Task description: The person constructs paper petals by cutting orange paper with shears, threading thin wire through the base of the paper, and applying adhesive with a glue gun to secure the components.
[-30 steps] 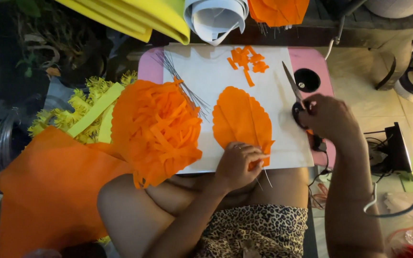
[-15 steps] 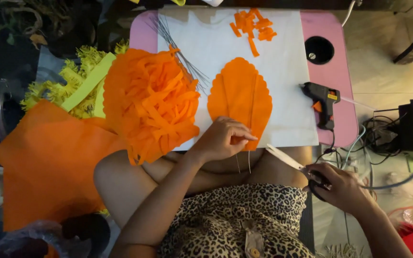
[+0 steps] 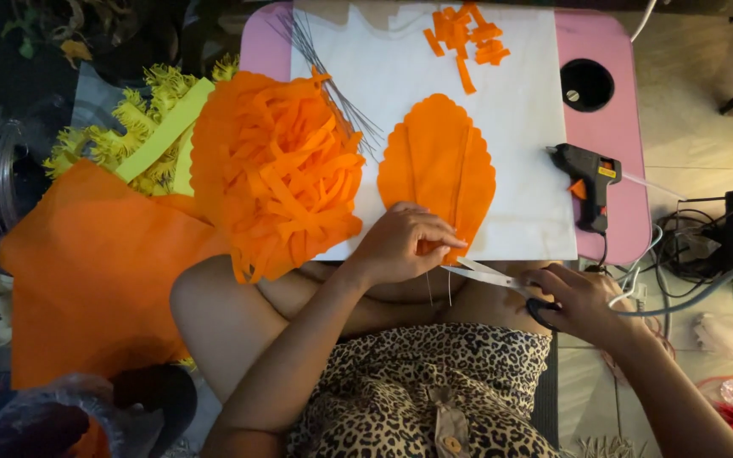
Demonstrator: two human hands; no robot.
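Orange petal (image 3: 439, 165) lies on our desk (image 3: 604, 136), our left hand (image 3: 405, 242) pinching its lower tip, our right hand (image 3: 579, 301) gripping scissors (image 3: 489, 276) just below it.

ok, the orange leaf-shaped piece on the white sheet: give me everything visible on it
The orange leaf-shaped piece lies flat on the white sheet, pointed tip away from the person, broad end at the near edge. It looks like thin felt or foam, with scalloped edges and faint lengthwise ribs. The left hand pinches its near end, where two thin wires hang down. The right hand holds scissors with blades pointing at that end, close to the wires. The fringed orange pile lies beside it, apart.
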